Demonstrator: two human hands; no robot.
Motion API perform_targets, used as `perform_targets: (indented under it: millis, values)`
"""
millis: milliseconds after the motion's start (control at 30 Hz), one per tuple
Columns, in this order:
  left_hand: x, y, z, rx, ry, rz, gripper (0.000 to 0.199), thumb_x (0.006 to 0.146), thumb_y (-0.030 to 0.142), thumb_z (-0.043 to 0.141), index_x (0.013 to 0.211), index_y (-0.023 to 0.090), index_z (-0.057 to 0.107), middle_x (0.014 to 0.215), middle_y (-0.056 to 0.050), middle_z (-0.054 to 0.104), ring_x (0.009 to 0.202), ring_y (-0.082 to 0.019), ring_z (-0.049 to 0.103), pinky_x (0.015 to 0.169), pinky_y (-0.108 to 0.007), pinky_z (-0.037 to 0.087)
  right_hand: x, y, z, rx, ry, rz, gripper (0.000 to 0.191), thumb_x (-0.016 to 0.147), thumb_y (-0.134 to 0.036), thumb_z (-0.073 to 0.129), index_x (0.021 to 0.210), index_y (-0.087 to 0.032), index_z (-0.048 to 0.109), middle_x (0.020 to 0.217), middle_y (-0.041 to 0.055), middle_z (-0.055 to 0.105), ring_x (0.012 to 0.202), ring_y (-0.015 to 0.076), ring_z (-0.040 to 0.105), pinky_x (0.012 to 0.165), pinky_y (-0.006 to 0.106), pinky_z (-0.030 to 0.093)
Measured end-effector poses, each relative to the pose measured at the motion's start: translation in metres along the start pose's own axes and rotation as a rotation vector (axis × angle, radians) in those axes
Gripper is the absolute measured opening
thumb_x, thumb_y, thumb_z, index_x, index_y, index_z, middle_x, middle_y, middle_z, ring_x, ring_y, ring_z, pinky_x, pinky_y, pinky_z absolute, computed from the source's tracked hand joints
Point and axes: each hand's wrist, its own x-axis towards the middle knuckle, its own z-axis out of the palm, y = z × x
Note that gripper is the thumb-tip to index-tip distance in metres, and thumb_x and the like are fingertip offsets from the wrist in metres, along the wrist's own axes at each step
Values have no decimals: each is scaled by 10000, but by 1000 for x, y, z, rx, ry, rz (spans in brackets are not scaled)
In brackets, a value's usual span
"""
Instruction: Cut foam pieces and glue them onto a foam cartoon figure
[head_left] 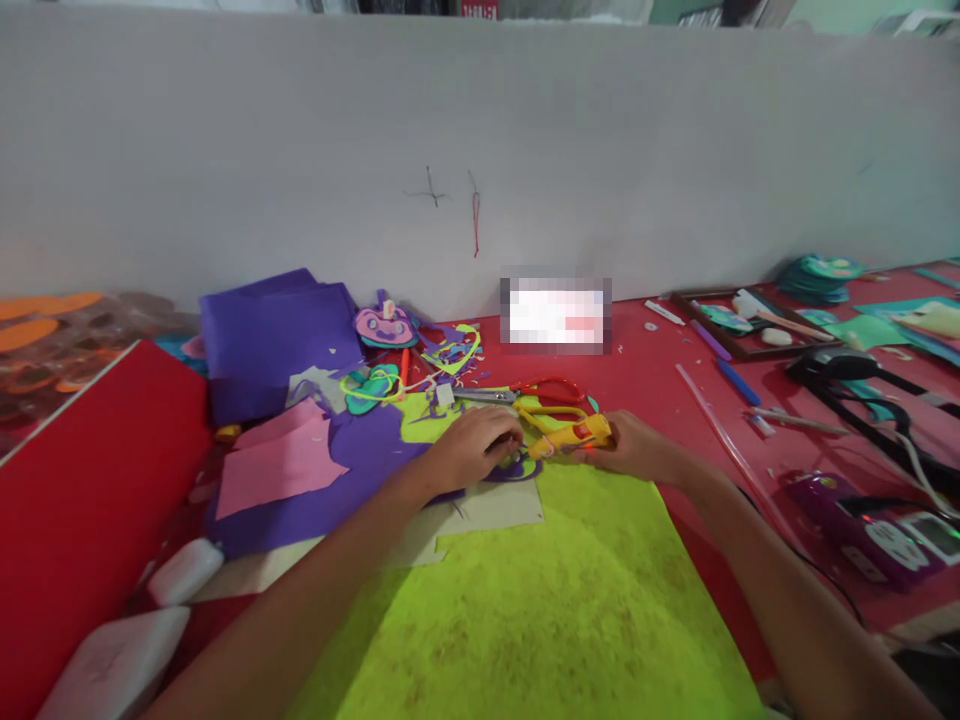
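A yellow glue gun (570, 437) is gripped in my right hand (630, 445), its nozzle pointing left. My left hand (484, 445) is closed in a pinch just beyond the nozzle, and what its fingers hold is too small to make out. Under both hands lie a yellow-green sheet (540, 600) and scraps of purple foam sheet (375, 450). Directly behind them rest scissors with red handles (547, 388) and yellow-handled scissors (551, 413). A small purple piece with a yellow-green edge (525, 468) lies below the nozzle.
Purple sheets (277, 350), pink scraps (277, 455) and a pink foam shape (386, 325) lie left. A red board (105, 500) stands far left. Right are a brown tray (757, 345), markers (739, 383), a purple device (862, 525) and black straps (832, 370). A grey wall (300, 130) rises behind.
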Motion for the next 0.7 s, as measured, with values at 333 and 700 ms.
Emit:
perform_targets:
  millis: [333,700]
  values:
    - [1,-1,-2,-17,-41,-5,110,965,272,606,1036,214,667,977,-46,712,914,-212,627,842,-347,436,2,6,0,3,-2,5,445,778,-605,746,861,-169,720,640,-18,544,533,103,411,460,221,313]
    - [1,-1,-1,8,-54,-22,125,967,302,603,1032,215,664,995,-50,711,949,-227,626,867,-364,425,-1,6,-2,23,11,33,397,771,-564,747,817,-172,712,609,-25,515,523,102,387,464,232,305]
